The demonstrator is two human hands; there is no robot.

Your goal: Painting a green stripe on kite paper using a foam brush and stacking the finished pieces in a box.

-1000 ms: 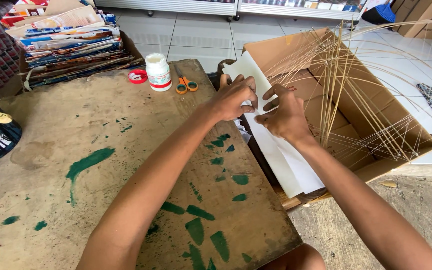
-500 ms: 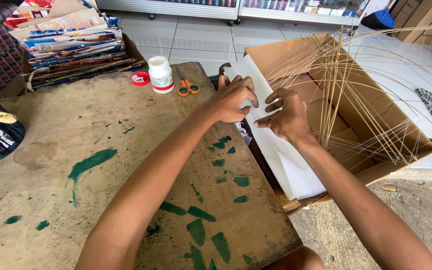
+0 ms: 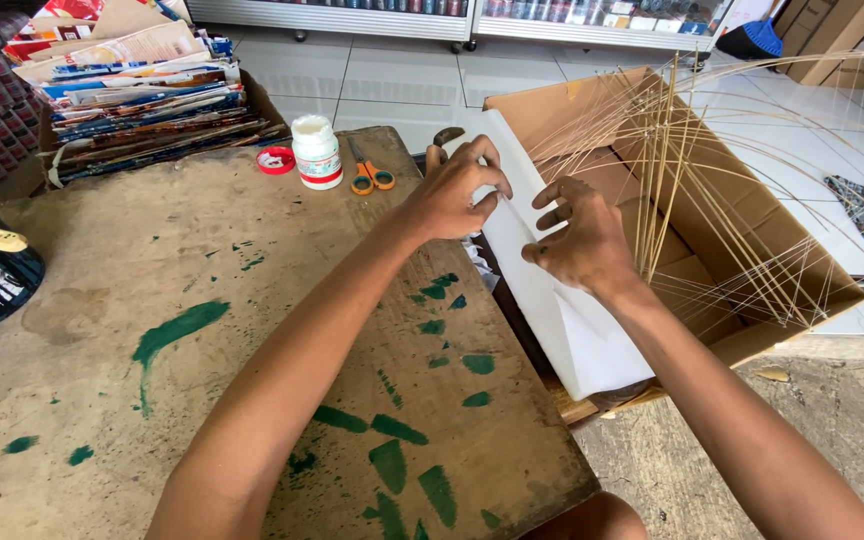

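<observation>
Paper sheet (image 3: 562,300) at desk (image 3: 102,380) right edge, under both hands; box (image 3: 752,250) of sticks (image 3: 672,170) right. Jar (image 3: 317,152), scissors (image 3: 372,178) behind; magazine stack (image 3: 142,90) far left.

Both hands (image 3: 522,215) on white paper (image 3: 562,310)

My left hand (image 3: 455,195) and right hand (image 3: 582,240) press on a white paper sheet (image 3: 562,310), smooth and matt, creased where my fingers are. Worktable (image 3: 182,390) is worn wood, rough, matt, stained with dried green paint blotches. Box (image 3: 752,250) is brown corrugated cardboard, dull. Sticks (image 3: 667,170) in it look like thin pale bamboo or straw, can't tell which. Glue bottle (image 3: 317,152) is glossy white plastic. Scissors (image 3: 370,175) have orange plastic handles. Stack of magazines (image 3: 142,90) is glossy printed paper.
</observation>
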